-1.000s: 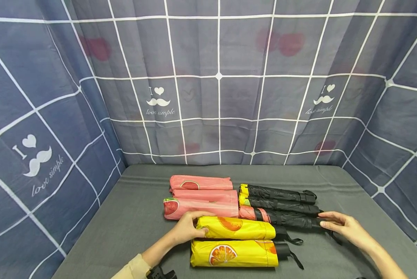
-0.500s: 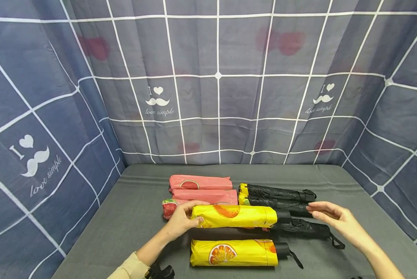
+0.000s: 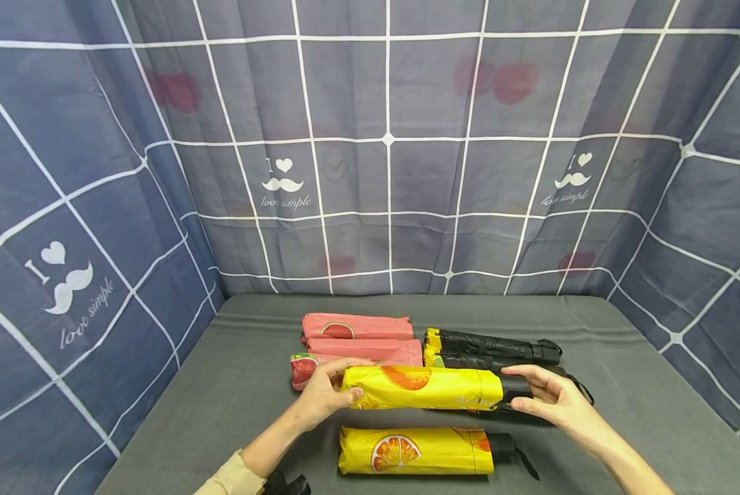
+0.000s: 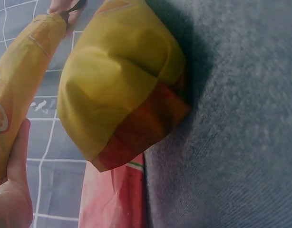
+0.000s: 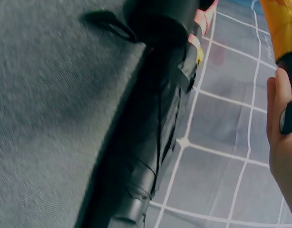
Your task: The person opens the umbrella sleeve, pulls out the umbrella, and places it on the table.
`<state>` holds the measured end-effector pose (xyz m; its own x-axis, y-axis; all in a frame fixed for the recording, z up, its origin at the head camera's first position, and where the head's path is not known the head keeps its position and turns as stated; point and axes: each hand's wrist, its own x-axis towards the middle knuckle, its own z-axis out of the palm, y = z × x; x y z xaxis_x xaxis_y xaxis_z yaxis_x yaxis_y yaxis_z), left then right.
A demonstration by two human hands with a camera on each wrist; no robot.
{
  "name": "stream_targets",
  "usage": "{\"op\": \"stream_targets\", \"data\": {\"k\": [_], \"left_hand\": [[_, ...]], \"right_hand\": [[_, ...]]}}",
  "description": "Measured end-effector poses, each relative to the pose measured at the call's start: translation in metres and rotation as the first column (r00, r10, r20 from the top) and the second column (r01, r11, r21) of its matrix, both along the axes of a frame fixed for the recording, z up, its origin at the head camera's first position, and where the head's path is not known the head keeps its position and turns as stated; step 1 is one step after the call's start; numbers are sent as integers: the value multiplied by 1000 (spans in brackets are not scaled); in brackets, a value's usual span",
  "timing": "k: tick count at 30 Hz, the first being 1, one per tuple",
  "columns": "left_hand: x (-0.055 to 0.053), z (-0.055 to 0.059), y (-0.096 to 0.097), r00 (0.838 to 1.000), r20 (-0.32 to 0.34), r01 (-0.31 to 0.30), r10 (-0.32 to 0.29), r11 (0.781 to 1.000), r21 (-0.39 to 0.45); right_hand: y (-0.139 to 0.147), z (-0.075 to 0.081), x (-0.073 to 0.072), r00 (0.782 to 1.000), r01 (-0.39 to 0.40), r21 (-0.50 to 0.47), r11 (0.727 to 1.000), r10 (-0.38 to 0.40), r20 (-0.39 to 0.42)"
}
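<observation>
A folded umbrella in a yellow orange-print sleeve (image 3: 422,388) is held level above the table between both hands. My left hand (image 3: 322,399) grips its sleeved left end, fingers behind and thumb in front. At the other end, my right hand (image 3: 552,397) pinches the black handle (image 3: 515,388). In the right wrist view that hand (image 5: 284,152) shows at the right edge, its fingers along the handle. A second yellow umbrella (image 3: 416,451) lies in front on the table, its black strap trailing right; its sleeve end (image 4: 122,85) fills the middle of the left wrist view.
Several pink watermelon-print umbrellas (image 3: 357,326) lie behind at left, partly hidden by the held one. Black folded umbrellas with yellow ends (image 3: 493,342) lie to their right. Grey cloth covers the table (image 3: 221,412), and a blue checked curtain (image 3: 419,172) surrounds it.
My left hand has lifted the yellow umbrella off the table and back over the others. The right hand has left a black umbrella, moved left and taken hold of the yellow one's handle.
</observation>
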<state>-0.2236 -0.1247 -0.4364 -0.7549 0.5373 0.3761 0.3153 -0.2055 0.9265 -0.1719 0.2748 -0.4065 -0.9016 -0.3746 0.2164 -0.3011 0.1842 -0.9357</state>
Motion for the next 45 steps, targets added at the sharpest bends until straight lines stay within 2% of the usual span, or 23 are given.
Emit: {"op": "stream_targets", "data": {"k": [3,6,12,16,20,23,27,36,41,45], "left_hand": [[1,0,0,1000,14,17,-17,1000,-1],[1,2,1,999,30,42,-43,999,21],[-3,6,6,992,-3,123,-123,987,101],[-5,6,8,990,-5,143,-143,981,131],[-7,6,6,993,-6,117,-117,986,115],[-7,6,4,997,-16,76,-75,995,70],[-7,6,2,999,-27,44,-43,999,32],[-9,4,-2,999,-31,-7,7,1000,10],[-11,5,-9,999,-39,-35,35,999,0],[-13,5,-17,997,-47,-56,56,998,1]], "right_hand": [[-4,1,2,990,101,63,993,-107,95],[-6,4,2,983,140,57,989,-146,108],[-3,7,2,977,169,-23,985,-164,138],[2,6,0,983,131,-128,983,-112,146],[7,4,0,993,66,-250,966,-38,115],[8,4,0,994,55,-291,955,-25,108],[9,4,1,994,62,-301,952,-30,109],[15,7,5,993,98,-277,956,-76,90],[22,6,6,998,41,-352,935,-21,61],[27,5,6,999,24,-381,924,-10,38]]}}
